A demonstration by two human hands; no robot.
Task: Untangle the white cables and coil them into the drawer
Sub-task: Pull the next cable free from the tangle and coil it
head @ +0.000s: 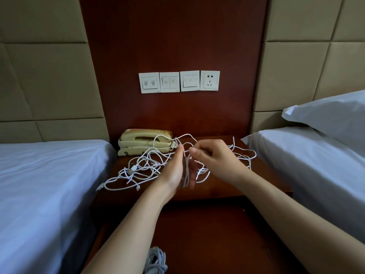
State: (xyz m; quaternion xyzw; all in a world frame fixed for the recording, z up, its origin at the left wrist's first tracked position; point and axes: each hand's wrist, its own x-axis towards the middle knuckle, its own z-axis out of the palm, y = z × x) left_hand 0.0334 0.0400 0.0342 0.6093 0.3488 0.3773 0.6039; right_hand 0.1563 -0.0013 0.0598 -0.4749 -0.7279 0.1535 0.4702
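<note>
At the far left lies a bed [49, 184] with a pale sheet, and padded wall panels [45, 80] rise behind it. Just right of the bed stands a dark wooden nightstand [221, 186]. A cream telephone [144, 142] sits at its far left corner, its curly cord at its right end. On the wooden wall above, a row of three switch plates [169, 82] ends on the right in a socket [210, 80].

The white cables [138, 169] sprawl in a loose tangle over the nightstand top. Most of the loops and several plug ends lie on its left half, in front of the telephone, and further loops trail to the right behind the hands.

The left hand [176, 171] stands upright over the middle of the top, fingers straight and pointing away, palm facing right. Strands of cable are wound round it, though that part is blurred and I cannot tell how the thumb lies. The right hand [215, 157] is just beside it, fingers curled, pinching a strand close to the left fingertips.

Nearer and lower, the drawer [207, 234] stands pulled out. A coiled cable [156, 260] lies in it at the bottom edge, beside the left forearm.

On the right is a second bed [306, 165], with a white pillow [331, 115] at its far end.
</note>
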